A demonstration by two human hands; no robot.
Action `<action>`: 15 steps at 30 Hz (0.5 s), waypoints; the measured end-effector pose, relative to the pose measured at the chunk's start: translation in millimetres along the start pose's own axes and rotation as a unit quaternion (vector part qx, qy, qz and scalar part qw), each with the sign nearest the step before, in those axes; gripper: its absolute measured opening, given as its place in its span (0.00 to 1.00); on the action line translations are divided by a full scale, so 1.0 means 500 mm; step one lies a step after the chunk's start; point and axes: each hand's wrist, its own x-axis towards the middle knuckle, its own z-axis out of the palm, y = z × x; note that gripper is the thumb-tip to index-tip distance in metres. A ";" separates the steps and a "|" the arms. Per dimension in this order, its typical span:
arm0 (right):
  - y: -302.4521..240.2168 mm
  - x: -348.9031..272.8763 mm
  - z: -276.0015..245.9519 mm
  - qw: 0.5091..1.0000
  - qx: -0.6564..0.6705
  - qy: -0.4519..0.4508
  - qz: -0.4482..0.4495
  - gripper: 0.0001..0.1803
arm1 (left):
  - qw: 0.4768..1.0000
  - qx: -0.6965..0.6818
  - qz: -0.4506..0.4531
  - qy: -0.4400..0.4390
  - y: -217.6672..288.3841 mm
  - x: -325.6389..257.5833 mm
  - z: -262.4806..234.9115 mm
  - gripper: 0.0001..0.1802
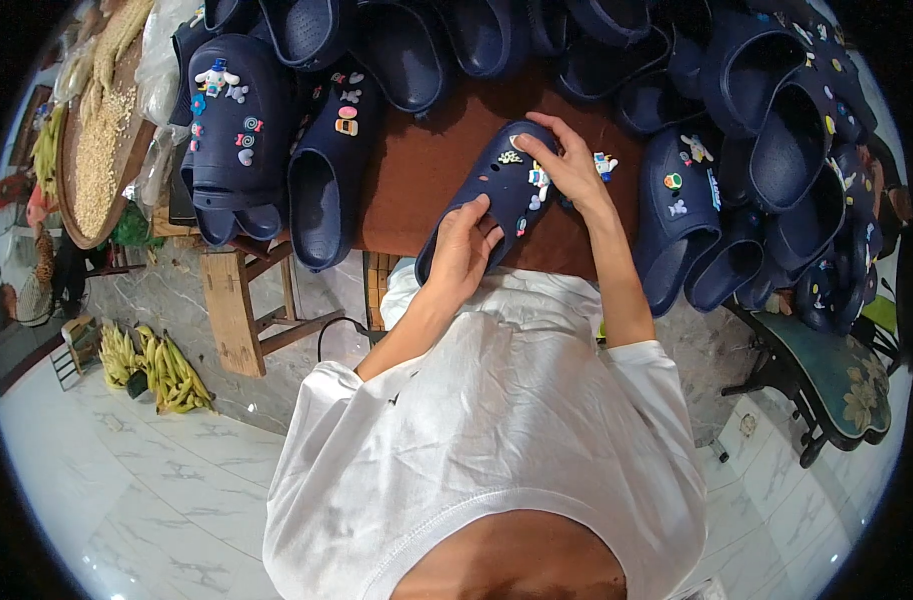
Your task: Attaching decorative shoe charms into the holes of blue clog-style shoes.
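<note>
A dark blue clog (495,182) is held at a slant just above the brown tabletop, its toe pointing away from me. My left hand (463,242) grips it by the side near the opening, with the thumb on top of the upper. My right hand (579,172) clasps the toe end, its thumb lying on the upper close to a small pale charm (510,157). A white-and-blue figure charm (539,178) sits on the upper beside that thumb. Just right of my right hand is another white, blue and yellow charm (605,165), apart from the clog's upper.
The brown-covered table (427,170) is ringed by dark blue clogs. A charm-covered clog (217,120) stands at left, another (677,180) at right, and several pile up behind. Far left are a round tray of pale grains (102,165), a wooden stool (232,310) and bananas (172,370).
</note>
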 end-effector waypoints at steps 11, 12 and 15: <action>0.051 -0.077 -0.154 0.987 -0.023 0.152 -0.054 0.11 | 1.000 0.000 0.018 0.017 0.018 -0.005 -0.017 0.14; 0.053 -0.089 -0.158 0.986 -0.049 0.155 -0.045 0.10 | 1.000 0.000 0.018 0.017 0.018 -0.005 -0.017 0.14; 0.048 -0.126 -0.148 0.983 -0.119 0.137 -0.043 0.09 | 1.000 -0.009 0.022 0.017 0.024 -0.009 -0.012 0.15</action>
